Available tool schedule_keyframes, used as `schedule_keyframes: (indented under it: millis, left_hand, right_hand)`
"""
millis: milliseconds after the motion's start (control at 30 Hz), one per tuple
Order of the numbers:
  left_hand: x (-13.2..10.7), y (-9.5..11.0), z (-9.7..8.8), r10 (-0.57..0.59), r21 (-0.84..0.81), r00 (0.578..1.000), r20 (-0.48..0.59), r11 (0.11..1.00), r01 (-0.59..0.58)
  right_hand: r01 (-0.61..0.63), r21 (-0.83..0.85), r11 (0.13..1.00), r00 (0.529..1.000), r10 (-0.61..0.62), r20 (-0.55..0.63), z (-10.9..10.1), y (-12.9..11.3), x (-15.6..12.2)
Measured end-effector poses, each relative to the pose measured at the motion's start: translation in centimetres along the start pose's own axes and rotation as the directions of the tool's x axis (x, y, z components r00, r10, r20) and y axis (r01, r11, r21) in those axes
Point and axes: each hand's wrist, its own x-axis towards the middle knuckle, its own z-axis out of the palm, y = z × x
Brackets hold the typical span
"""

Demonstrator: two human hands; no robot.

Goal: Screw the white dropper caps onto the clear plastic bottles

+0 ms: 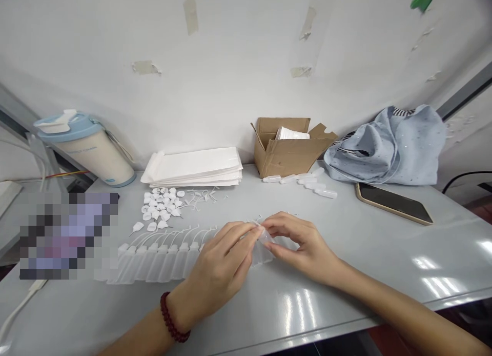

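Near the middle of the desk, a small translucent plastic bottle (266, 237) is pinched between my two hands. My right hand (305, 245) grips its body with thumb and fingers. The fingers of my left hand (225, 256) close at its upper end; what exactly they pinch there is hidden. Under and left of my hands lies a row of similar translucent bottles (165, 262) with white tops and thin curved strips. Behind that row is a pile of white caps (159, 208), some with thin tips. Loose curved white strips (200, 197) lie beside the caps.
At the back stand a tumbler (94, 153), a stack of white sheets or envelopes (196, 166) and an open cardboard box (290, 158). Several loose bottles (326, 193) lie before the box. A blue cloth bag (388, 145) and a phone (395, 204) are right; a blurred-out object (73, 235) is left.
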Motion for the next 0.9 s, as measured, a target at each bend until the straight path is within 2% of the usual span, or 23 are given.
schedule_keyframes:
  millis: [133, 333, 433, 533, 600, 700, 900]
  left_hand:
    - [-0.1, 0.0, 0.0, 0.004, -0.004, 1.000, 0.004, 1.000, -0.004]
    - [-0.3, 0.1, 0.1, -0.002, 0.017, 1.000, -0.013, 1.000, 0.002]
    - [0.0, 0.4, 0.2, -0.008, -0.025, 0.999, -0.048, 1.000, 0.007]
    - [0.3, 0.8, 0.1, -0.125, -0.109, 0.989, -0.073, 0.987, 0.117]
    - [0.5, 1.1, -0.1, -0.289, -0.154, 0.956, -0.042, 0.948, 0.280]
    - [0.6, 1.3, -0.3, -0.481, -0.198, 0.876, 0.029, 0.857, 0.477]
    - [0.9, 1.4, -0.3, -0.584, -0.336, 0.807, 0.089, 0.745, 0.576]
  right_hand:
    - [-0.011, 0.048, 0.999, 1.000, 0.012, -0.028, 0.0, -0.1, 0.0]
    - [-0.102, 0.171, 0.980, 0.992, 0.113, -0.056, 0.1, -0.1, -0.1]
    - [-0.131, 0.218, 0.967, 0.987, 0.148, -0.067, 0.2, -0.1, -0.1]
    - [-0.122, 0.217, 0.968, 0.985, 0.145, -0.095, 0.2, 0.1, -0.1]
    - [-0.097, 0.174, 0.980, 0.986, 0.118, -0.117, 0.2, 0.3, -0.1]
    - [-0.021, 0.039, 0.999, 0.990, 0.026, -0.136, 0.2, 0.5, 0.0]
    - [0.191, -0.250, 0.949, 0.966, -0.227, -0.124, 0.6, 0.5, -0.3]
